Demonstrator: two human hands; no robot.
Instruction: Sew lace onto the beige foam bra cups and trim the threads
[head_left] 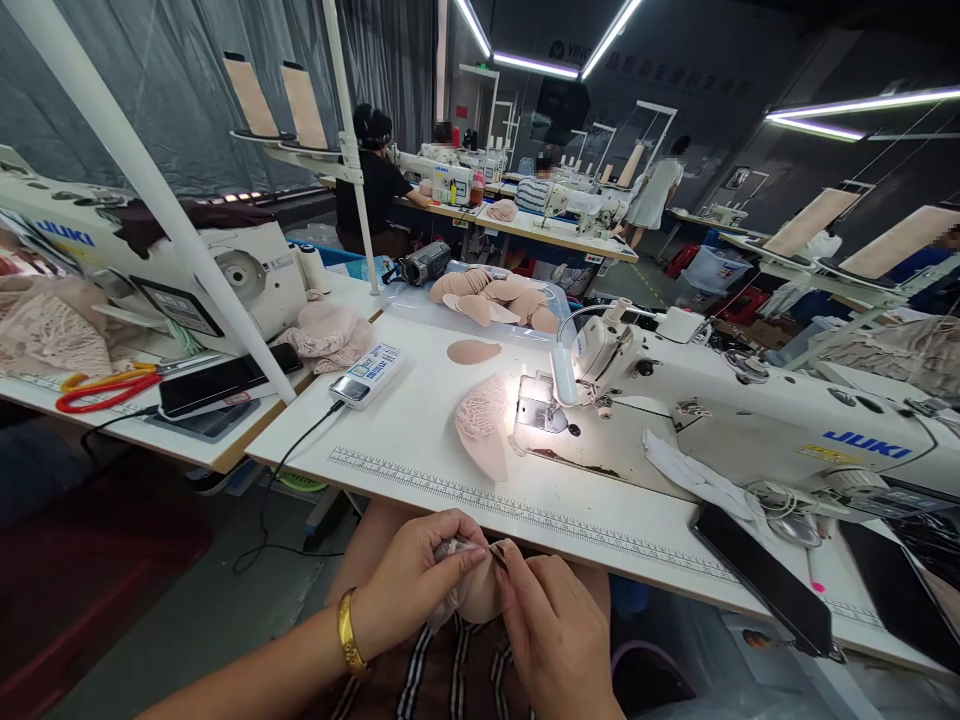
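Just in front of the table edge, over the lap, my left hand [424, 575] pinches a beige lace-covered bra cup [480, 597]. Close beside it, my right hand [559, 630] is closed around a small dark pointed tool [497, 553], its tip at the cup's upper edge; most of the tool is hidden by the fingers. Another lace-and-fabric cup [484, 425] lies on the table by the lit needle plate of the sewing machine [675, 400]. Behind that rests a flat beige oval pad [474, 351].
A clear tray [559, 312] at the back holds several beige pads. A white corded device [367, 376] sits at left, a black phone [765, 575] at the right front edge. Red-handled scissors [109, 390] lie on the neighbouring table. A white pole [172, 220] rises at left; people work behind.
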